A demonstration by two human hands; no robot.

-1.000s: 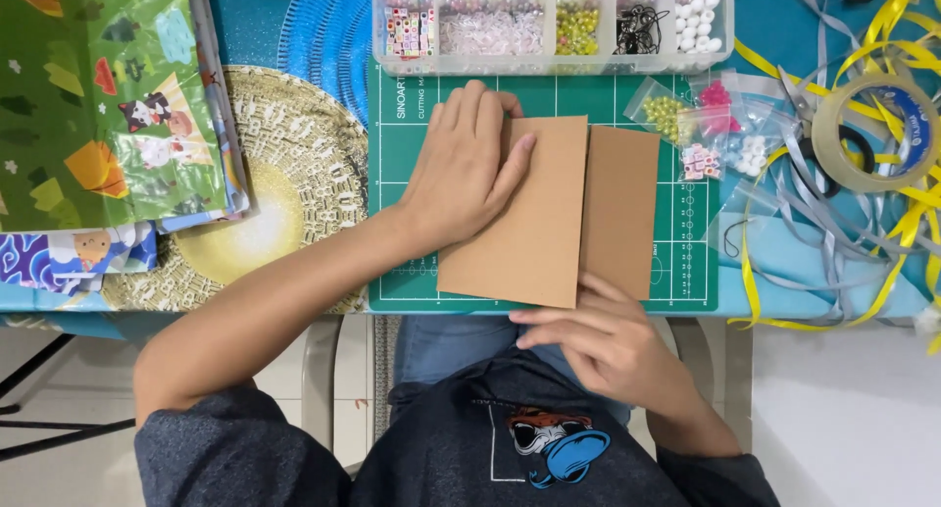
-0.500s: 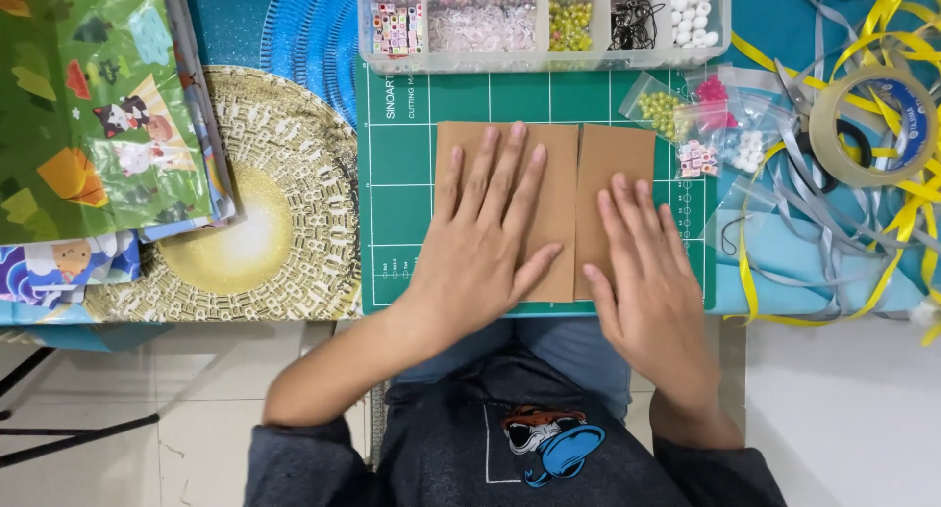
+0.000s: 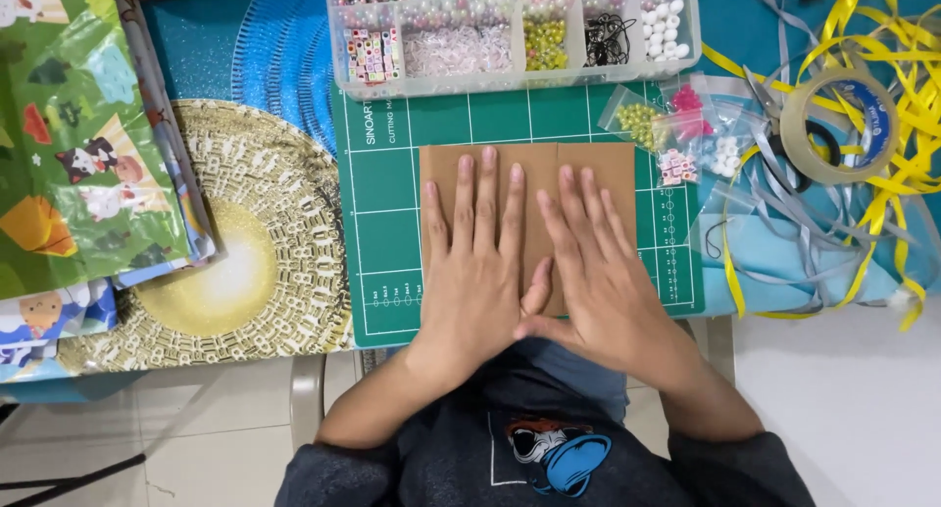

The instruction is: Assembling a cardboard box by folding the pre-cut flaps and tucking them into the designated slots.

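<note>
Brown cardboard sheet [image 3: 588, 169] lies on green cutting mat [image 3: 382, 183], frame centre. Left hand [image 3: 477, 262] and right hand [image 3: 593, 272] flat on it, side by side. Clear compartmented bead box [image 3: 510, 36] above the mat. Tape roll [image 3: 838, 125] among yellow ribbons [image 3: 882, 36], upper right.

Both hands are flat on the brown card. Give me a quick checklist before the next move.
1. Left hand flat on the brown card: ok.
2. Right hand flat on the card: ok.
3. Card lies on the green cutting mat: ok.
4. Card apart from the bead box: ok.
5. Small bead bags touch the card's right edge: cannot tell.
6. Card's near edge under the hands: cannot tell.
</note>
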